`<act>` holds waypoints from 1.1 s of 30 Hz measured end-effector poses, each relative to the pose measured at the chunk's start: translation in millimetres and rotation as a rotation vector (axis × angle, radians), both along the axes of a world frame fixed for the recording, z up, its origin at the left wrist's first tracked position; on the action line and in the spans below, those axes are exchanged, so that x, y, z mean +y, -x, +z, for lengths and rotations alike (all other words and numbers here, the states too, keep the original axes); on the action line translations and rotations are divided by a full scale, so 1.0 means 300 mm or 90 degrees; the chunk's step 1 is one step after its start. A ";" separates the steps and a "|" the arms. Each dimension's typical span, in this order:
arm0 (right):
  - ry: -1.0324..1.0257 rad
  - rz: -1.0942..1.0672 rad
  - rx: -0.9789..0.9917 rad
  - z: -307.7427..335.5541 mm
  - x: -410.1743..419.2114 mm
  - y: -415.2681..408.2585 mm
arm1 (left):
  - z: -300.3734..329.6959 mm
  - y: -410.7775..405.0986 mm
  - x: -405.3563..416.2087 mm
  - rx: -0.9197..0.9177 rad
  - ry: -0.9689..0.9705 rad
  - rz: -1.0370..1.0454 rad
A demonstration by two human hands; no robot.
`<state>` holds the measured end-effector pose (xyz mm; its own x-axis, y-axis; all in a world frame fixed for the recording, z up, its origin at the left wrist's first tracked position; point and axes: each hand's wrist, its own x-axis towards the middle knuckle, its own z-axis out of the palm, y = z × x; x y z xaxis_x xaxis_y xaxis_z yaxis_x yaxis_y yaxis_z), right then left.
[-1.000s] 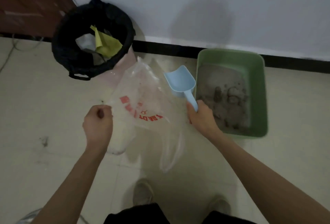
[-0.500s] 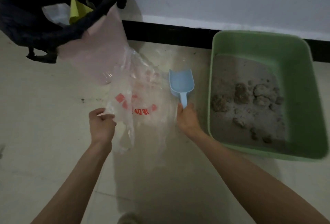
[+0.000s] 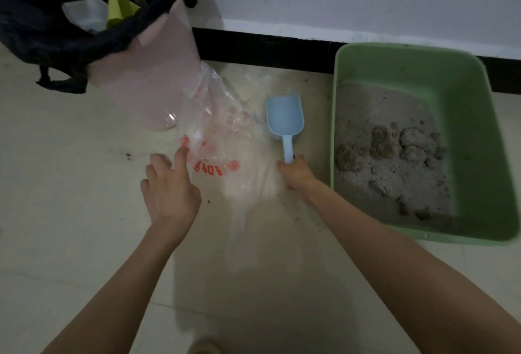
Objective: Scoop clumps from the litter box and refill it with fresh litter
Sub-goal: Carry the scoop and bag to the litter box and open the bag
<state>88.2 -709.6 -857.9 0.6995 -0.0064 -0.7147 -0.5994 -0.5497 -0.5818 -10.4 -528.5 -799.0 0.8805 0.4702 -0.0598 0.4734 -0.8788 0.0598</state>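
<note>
The right hand (image 3: 296,174) gripped the blue scoop (image 3: 285,122) left of the green litter box (image 3: 462,116), while the left hand (image 3: 169,187), fingers spread, touched the clear plastic bag (image 3: 225,139).

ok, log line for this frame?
left hand: open, touching bag | right hand: holds scoop, empty | clumps in box | phase: pre-scoop

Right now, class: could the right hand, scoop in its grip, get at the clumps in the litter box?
Probably yes: the right hand holds the scoop beside the open litter box, with the clumps lying uncovered.
</note>
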 end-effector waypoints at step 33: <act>-0.418 -0.102 0.106 0.339 0.117 0.038 | 0.201 0.028 -0.003 -0.052 0.085 -0.137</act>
<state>76.9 -674.6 -756.0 0.6070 0.3696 -0.7035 -0.7538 -0.0126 -0.6570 -18.8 -529.2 -738.7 0.9638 0.2646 -0.0339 0.2656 -0.9405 0.2119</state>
